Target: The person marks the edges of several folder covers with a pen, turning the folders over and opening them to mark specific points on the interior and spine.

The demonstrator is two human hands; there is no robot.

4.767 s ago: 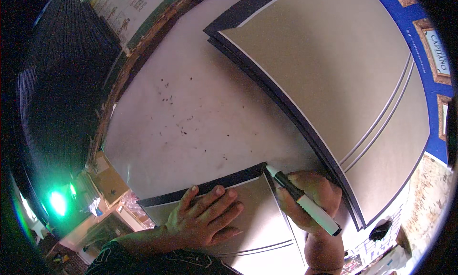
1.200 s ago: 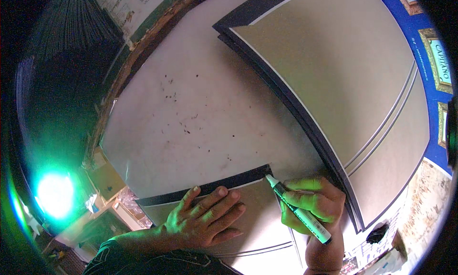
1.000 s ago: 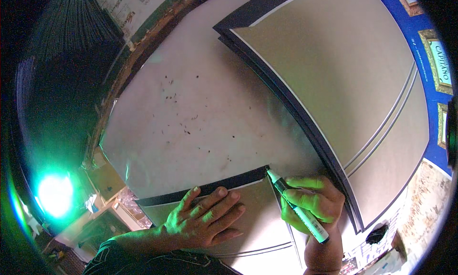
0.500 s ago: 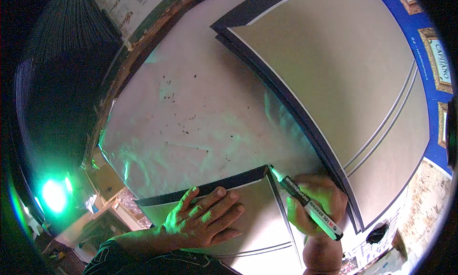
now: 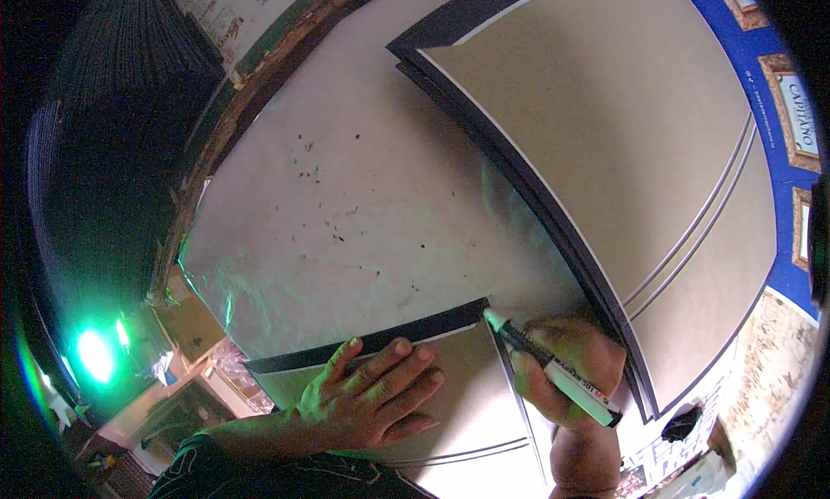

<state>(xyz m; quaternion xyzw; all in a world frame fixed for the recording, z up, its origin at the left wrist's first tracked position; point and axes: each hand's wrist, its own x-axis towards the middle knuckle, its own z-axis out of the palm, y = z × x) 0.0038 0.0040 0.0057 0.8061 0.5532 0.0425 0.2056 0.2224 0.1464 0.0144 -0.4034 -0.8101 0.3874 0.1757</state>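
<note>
Printed lettering on marker [image 5: 577,387], framed sign [image 5: 797,114] and, apparently, blue panel [image 5: 742,56].

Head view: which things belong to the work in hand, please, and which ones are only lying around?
In the work:
right hand, holding the marker, its tip by the corner of the near panel
left hand, flat on that panel
similar dark-edged panels at right, probably

Apparently just lying around:
dark ridged stack, far left
brown cardboard, left
</note>
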